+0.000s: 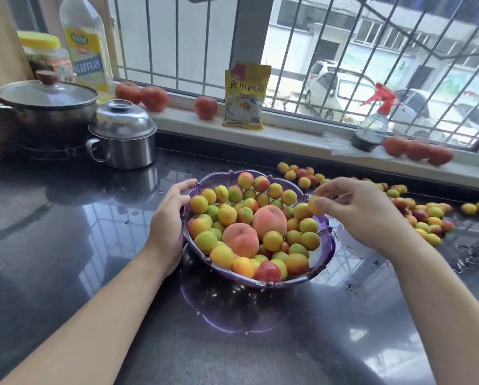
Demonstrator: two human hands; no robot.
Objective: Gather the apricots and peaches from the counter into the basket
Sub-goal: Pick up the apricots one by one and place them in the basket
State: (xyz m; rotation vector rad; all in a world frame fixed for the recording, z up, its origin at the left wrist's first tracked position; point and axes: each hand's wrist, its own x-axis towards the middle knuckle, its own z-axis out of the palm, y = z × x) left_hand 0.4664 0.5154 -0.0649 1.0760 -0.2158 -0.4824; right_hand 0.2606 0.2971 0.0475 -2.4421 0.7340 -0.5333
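A purple plastic basket [327, 240] with a scalloped rim sits on the dark, glossy counter [66, 232], tilted so that its near edge is lower. It is heaped with small yellow, green and red-blushed apricots, and two larger pink peaches [269, 220] lie side by side near the middle of the heap. The left hand [167, 226] grips the basket's left rim, thumb curled over the edge and palm against the outer wall. The right hand [355, 209] hovers over the basket's right rim and pinches a single yellow apricot [313, 204] between thumb and fingertips — the fruit sits just above the heaped pile, at the rim. More apricots remain loose on the counter [424, 215], scattered in a band to the right of the basket and back toward the windowsill [288, 134]. On the sill stand a yellow packet [245, 95] with printed characters, a clear spray bottle with a red trigger head [371, 126], and several red tomatoes [206, 107] — some left of the packet, others at the far right. At the left rear of the counter are a lidded steel mug-pot [124, 134], a larger pan with a glass lid [45, 107], a tall bottle with a yellow label [84, 43] and a yellow-capped jar [45, 55].
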